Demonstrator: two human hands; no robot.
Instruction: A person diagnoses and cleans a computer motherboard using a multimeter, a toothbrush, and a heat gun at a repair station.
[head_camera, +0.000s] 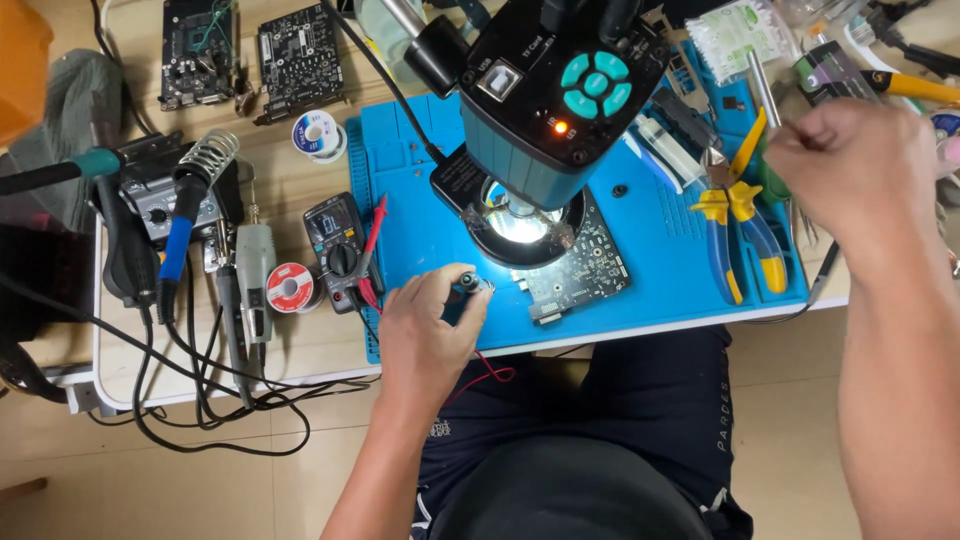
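My left hand (432, 322) grips a small dark tool (470, 284) by its handle, the tip pointing toward a dark circuit board (590, 268) on the blue work mat (420, 215). A microscope (545, 95) with a lit ring light (520, 225) hangs over the board. My right hand (862, 165) is raised over the right side of the mat, fingers curled into a loose fist above the blue-and-yellow pliers (740, 225). I cannot tell whether something thin is pinched in it.
A multimeter (338, 250) with red probes lies left of the mat. A soldering station (165, 195), solder spools (290, 288) and tangled cables sit at the left. Two bare circuit boards (300, 55) lie at the back. Tweezers and tools crowd the right edge.
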